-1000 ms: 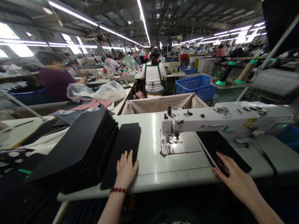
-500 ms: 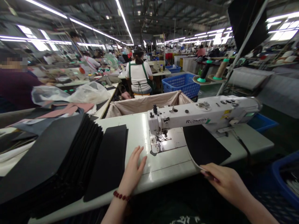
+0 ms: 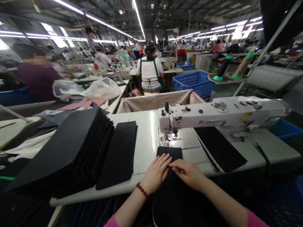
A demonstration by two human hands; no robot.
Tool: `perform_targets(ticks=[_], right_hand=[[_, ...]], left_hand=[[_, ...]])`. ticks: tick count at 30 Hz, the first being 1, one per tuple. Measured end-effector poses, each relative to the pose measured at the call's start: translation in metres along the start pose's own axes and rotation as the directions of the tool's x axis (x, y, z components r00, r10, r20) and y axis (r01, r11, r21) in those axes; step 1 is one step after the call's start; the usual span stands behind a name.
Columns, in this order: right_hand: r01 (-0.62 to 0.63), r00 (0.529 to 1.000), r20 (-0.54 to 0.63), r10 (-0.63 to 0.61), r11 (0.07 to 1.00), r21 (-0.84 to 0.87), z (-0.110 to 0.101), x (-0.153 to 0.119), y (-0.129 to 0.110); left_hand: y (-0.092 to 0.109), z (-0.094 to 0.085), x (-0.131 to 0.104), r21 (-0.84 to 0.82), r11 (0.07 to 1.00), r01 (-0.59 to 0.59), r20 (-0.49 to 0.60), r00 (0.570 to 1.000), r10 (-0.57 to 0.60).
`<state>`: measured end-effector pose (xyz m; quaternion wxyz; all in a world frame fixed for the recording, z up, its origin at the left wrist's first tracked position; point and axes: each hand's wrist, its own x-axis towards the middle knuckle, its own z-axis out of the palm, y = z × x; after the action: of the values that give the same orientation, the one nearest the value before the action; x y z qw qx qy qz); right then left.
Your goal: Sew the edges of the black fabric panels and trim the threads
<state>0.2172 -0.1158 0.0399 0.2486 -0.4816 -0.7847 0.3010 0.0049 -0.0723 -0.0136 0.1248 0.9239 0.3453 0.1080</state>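
A long black fabric panel lies on the table in front of the sewing machine, its far end just short of the needle area and its near part hanging over the edge towards me. My left hand rests flat on this panel, fingers stretched out. Beside it, my right hand is closed, its fingertips at the panel and close to my left fingers. Its curled fingers hide whatever they hold. Under the machine arm, to the right, other black panels lie together.
A thick stack of black panels and a smaller black pile stand left on the table. A cloth-lined bin adjoins the far edge. Thread cones and a blue basket are behind. Other people work farther off.
My right hand has moved left from the panel beneath the machine arm to join my left hand. A black panel now lies under both hands. The view has shifted slightly.
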Motion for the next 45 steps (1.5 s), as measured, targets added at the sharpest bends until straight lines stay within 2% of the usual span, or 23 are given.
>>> perform_targets(ticks=[2,5,8,11,14,18,29,36,40,45], right_hand=[[-0.094,0.994,-0.072,0.077,0.957,-0.275,0.001,0.014,0.023],[-0.099,0.995,-0.058,0.083,0.916,-0.39,0.01,0.032,0.048],[-0.075,0.997,-0.044,0.063,0.911,-0.405,0.018,0.045,0.056],[-0.076,0.997,-0.06,0.055,0.9,-0.43,0.018,0.056,0.059],[-0.06,0.997,-0.063,0.036,0.894,-0.443,0.015,0.064,0.062],[-0.038,0.999,-0.048,0.018,0.896,-0.443,0.017,0.072,0.065],[-0.023,0.998,-0.058,-0.001,0.916,-0.401,0.019,0.071,0.069],[-0.005,0.999,-0.041,-0.01,0.939,-0.344,0.018,0.072,0.071],[0.046,0.998,-0.037,-0.059,0.955,-0.294,0.018,0.072,0.073],[-0.03,0.994,-0.105,-0.003,0.951,-0.306,0.021,0.073,0.074]], left_hand=[[-0.01,-0.01,-0.009,0.015,0.997,0.081,-0.042,0.996,-0.081],[-0.018,-0.018,-0.006,0.02,0.988,0.153,-0.095,0.984,-0.15],[-0.024,-0.017,0.015,0.022,0.981,0.191,-0.136,0.973,-0.186],[-0.031,-0.012,0.039,0.021,0.984,0.174,-0.142,0.975,-0.17],[-0.041,-0.011,0.052,0.022,0.987,0.158,-0.135,0.979,-0.154],[-0.051,-0.011,0.054,0.024,0.984,0.177,-0.135,0.976,-0.173],[-0.062,-0.01,0.071,0.032,0.981,0.194,-0.123,0.974,-0.188],[-0.061,-0.019,0.066,0.025,0.988,0.154,-0.105,0.983,-0.151],[-0.059,-0.024,0.065,-0.002,0.991,0.135,-0.082,0.987,-0.135],[-0.055,-0.02,0.068,0.02,0.984,0.177,-0.119,0.978,-0.173]])
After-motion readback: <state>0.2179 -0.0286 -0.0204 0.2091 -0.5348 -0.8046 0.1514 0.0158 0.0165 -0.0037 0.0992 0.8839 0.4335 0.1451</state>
